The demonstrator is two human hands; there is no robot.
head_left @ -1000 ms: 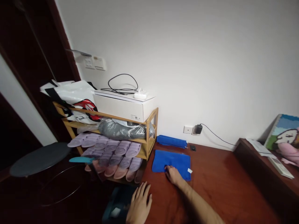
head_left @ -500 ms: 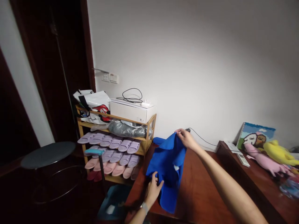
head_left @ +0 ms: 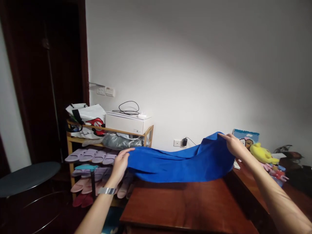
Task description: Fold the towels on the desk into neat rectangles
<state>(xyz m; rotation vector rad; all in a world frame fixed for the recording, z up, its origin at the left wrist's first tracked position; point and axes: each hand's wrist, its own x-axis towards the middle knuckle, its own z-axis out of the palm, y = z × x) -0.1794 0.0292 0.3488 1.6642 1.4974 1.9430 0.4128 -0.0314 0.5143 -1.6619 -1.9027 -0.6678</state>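
A blue cloth (head_left: 180,165) hangs stretched between my two hands, above a reddish-brown wooden table (head_left: 185,201). Its middle sags and a few creases run along its upper side. My left hand (head_left: 120,164) pinches the left end, fingers closed on the edge. At the right, raised a bit higher, my right hand (head_left: 232,144) grips the other top corner. Whether the cloth is a garment or a plain piece of fabric I cannot tell. It hides the far part of the table.
Left of the table stands a wooden shoe rack (head_left: 70,149) with several slippers, a white box (head_left: 126,122) and a printed bag (head_left: 90,120). A round stool (head_left: 29,177) is at far left. On a ledge at right lies a yellow plush toy (head_left: 262,152). A plug (head_left: 185,141) sits in the wall socket.
My left hand has risen and taken hold of the cloth's left end. My right hand has moved right, so the cloth went from hanging bunched to spread out sideways.
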